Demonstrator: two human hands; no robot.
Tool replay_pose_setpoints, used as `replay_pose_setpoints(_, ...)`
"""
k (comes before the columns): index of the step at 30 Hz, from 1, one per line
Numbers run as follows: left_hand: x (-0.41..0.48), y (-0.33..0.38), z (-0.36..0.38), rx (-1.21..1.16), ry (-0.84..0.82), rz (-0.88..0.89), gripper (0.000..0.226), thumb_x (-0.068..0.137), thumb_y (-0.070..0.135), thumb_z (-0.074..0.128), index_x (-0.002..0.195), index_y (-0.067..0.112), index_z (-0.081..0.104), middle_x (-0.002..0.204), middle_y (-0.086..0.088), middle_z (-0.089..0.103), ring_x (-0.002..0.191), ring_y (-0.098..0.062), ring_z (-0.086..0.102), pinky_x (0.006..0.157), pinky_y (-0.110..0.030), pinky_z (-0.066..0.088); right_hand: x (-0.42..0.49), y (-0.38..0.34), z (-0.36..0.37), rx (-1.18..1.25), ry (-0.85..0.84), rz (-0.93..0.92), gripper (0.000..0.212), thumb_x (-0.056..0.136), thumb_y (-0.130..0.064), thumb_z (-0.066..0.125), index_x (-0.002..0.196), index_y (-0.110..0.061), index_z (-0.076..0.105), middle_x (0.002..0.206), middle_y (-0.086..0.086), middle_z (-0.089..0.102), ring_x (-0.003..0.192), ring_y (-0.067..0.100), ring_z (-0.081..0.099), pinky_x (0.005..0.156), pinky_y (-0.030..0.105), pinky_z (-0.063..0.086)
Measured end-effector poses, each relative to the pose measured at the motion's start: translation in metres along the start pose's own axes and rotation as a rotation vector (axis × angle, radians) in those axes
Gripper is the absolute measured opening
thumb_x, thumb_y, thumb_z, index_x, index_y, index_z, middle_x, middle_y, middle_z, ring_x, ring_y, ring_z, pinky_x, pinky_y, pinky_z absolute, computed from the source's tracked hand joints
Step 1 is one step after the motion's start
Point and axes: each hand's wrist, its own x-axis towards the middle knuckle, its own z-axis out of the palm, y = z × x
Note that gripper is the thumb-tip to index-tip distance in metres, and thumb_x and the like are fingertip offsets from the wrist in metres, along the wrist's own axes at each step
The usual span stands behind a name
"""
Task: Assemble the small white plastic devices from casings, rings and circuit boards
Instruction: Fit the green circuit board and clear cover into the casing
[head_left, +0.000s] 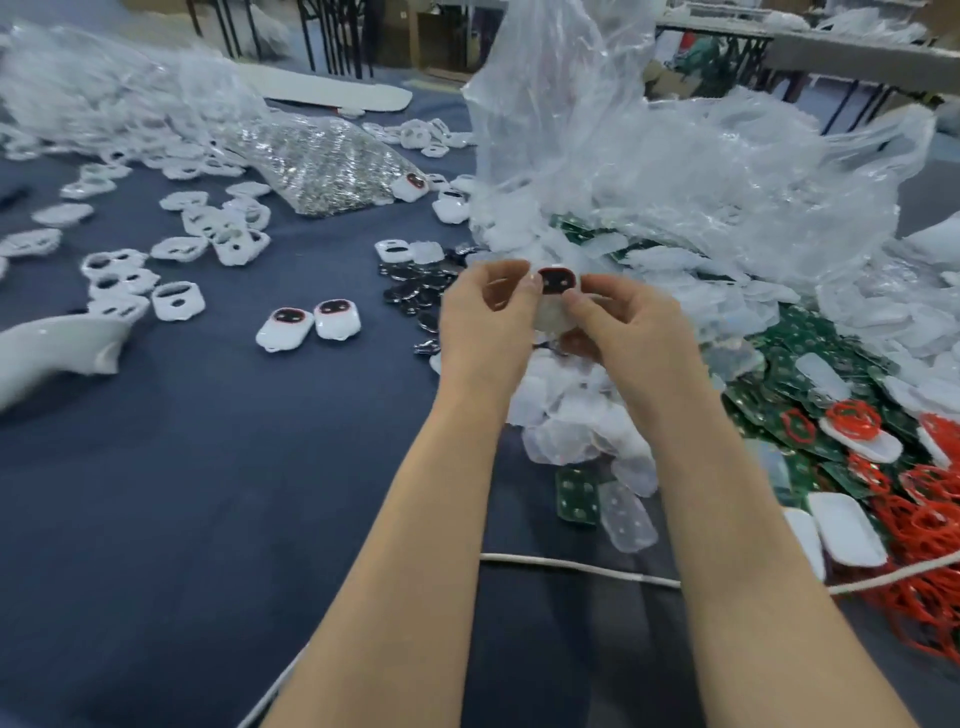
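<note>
While both hands (558, 317) pinch glossy rounded white casing (557, 283), red-ringed

The white casing (557, 291) is mostly covered by the fingers of the left hand (485, 322) and right hand (626, 327); only its red-ringed dark face shows, and what lies under it is hidden. The clear plastic bag (649, 156) veils the green circuit boards (810, 374) beneath it. The red rings (924, 525) run off the right edge. The silvery heap (322, 166) is too blurred to identify, perhaps small metal parts.
</note>
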Motion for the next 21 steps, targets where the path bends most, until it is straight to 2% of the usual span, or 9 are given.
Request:
replay_pose_setpoints(2, 0.008, 0.001, -0.028, 0.023, 0.077, -0.017, 0.005, 0.091, 0.013, 0.063, 0.094, 0.017, 0.065, 0.096, -0.006, 0.070, 0.092, -0.020, 0.066, 0.087, -0.037, 0.055, 0.008, -0.003, 0.033, -0.042, -0.037, -0.001, 0.009, 0.092, -0.008, 0.059, 0.099, -0.013, 0.061, 0.078, 0.001, 0.066, 0.054, 0.002, 0.060, 0.055, 0.017, 0.053)
replay_pose_setpoints(4, 0.015, -0.001, -0.054, 0.051, 0.133, -0.037, 0.007, 0.092, 0.012, 0.062, 0.092, 0.018, 0.065, 0.095, -0.003, 0.070, 0.093, -0.018, 0.066, 0.092, -0.040, 0.054, 0.015, -0.001, 0.067, -0.097, -0.083, 0.003, 0.007, 0.092, -0.009, 0.059, 0.096, -0.014, 0.060, 0.079, 0.004, 0.065, 0.058, 0.007, 0.060, 0.056, 0.020, 0.053)
replay_pose_setpoints(6, 0.021, -0.006, -0.075, 0.091, 0.198, -0.055, 0.011, 0.093, 0.009, 0.058, 0.101, 0.013, 0.064, 0.103, -0.005, 0.069, 0.101, -0.019, 0.065, 0.097, -0.040, 0.051, 0.020, 0.004, 0.097, -0.173, -0.116, 0.007, 0.004, 0.092, -0.010, 0.058, 0.092, -0.010, 0.062, 0.085, 0.009, 0.067, 0.068, 0.018, 0.064, 0.069, 0.035, 0.058)
replay_pose_setpoints(8, 0.027, -0.010, -0.091, 0.103, 0.364, -0.058, 0.019, 0.092, 0.003, 0.053, 0.106, 0.011, 0.064, 0.107, -0.004, 0.067, 0.101, -0.017, 0.064, 0.098, -0.036, 0.049, 0.025, 0.008, 0.121, -0.267, -0.126, 0.019, 0.015, 0.093, -0.012, 0.056, 0.099, -0.002, 0.065, 0.098, 0.014, 0.069, 0.088, 0.028, 0.066, 0.085, 0.046, 0.053)
replay_pose_setpoints(10, 0.034, -0.008, -0.105, -0.052, 0.594, -0.047, 0.025, 0.090, -0.002, 0.045, 0.096, 0.013, 0.063, 0.096, 0.000, 0.066, 0.087, -0.012, 0.063, 0.087, -0.030, 0.053, 0.029, 0.013, 0.135, -0.399, -0.133, 0.015, 0.022, 0.095, -0.017, 0.054, 0.108, -0.004, 0.066, 0.108, 0.013, 0.068, 0.102, 0.029, 0.063, 0.093, 0.042, 0.048)
replay_pose_setpoints(13, 0.049, -0.002, -0.120, -0.405, 0.780, -0.118, 0.027, 0.091, -0.002, 0.038, 0.086, 0.017, 0.056, 0.087, 0.004, 0.060, 0.072, -0.006, 0.058, 0.061, -0.020, 0.049, 0.035, 0.018, 0.144, -0.587, -0.133, 0.039, 0.022, 0.096, -0.024, 0.052, 0.107, -0.011, 0.067, 0.107, 0.010, 0.069, 0.104, 0.026, 0.061, 0.088, 0.030, 0.043)
replay_pose_setpoints(17, 0.056, 0.001, -0.122, -0.515, 0.810, -0.155, 0.024, 0.092, -0.001, 0.036, 0.091, 0.016, 0.054, 0.089, 0.005, 0.058, 0.072, -0.005, 0.056, 0.059, -0.018, 0.046, 0.042, 0.019, 0.149, -0.677, -0.143, 0.071, 0.018, 0.092, -0.020, 0.057, 0.102, -0.008, 0.067, 0.103, 0.014, 0.069, 0.102, 0.029, 0.063, 0.092, 0.036, 0.048)
replay_pose_setpoints(21, 0.057, 0.002, -0.115, -0.533, 0.789, -0.172, 0.026, 0.093, 0.000, 0.037, 0.084, 0.019, 0.052, 0.094, 0.003, 0.058, 0.076, -0.006, 0.058, 0.061, -0.019, 0.046, 0.046, 0.018, 0.153, -0.783, -0.147, 0.023, 0.018, 0.088, -0.017, 0.060, 0.101, -0.009, 0.067, 0.108, 0.012, 0.066, 0.106, 0.027, 0.058, 0.087, 0.031, 0.044)
